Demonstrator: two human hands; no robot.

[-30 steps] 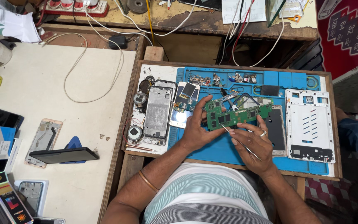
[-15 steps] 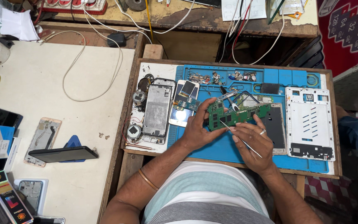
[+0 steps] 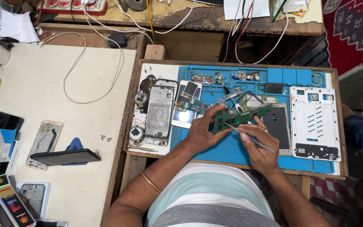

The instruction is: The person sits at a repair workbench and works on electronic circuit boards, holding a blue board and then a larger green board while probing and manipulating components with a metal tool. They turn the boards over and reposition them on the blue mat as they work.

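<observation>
My left hand [image 3: 201, 131] grips the left end of a long green circuit board [image 3: 242, 116] and holds it just above the blue work mat [image 3: 227, 149]. My right hand [image 3: 260, 145] holds thin metal tweezers [image 3: 248, 137] whose tip touches the board's lower edge near its left part. Just right of the board lies a dark tablet panel [image 3: 277, 126]. To the left of my left hand lie a small phone with a pale screen [image 3: 186, 105] and a bare silver phone frame [image 3: 159, 111].
A white tablet back shell [image 3: 315, 122] lies at the mat's right end. Small screws and parts sit in the mat's top trays [image 3: 223, 78]. On the white table at left are a black phone [image 3: 65, 157], a white cable [image 3: 90, 67], boxes and phone frames.
My left hand and the green board have stayed in place; my right hand with the tweezers has shifted slightly up toward the board's lower edge.
</observation>
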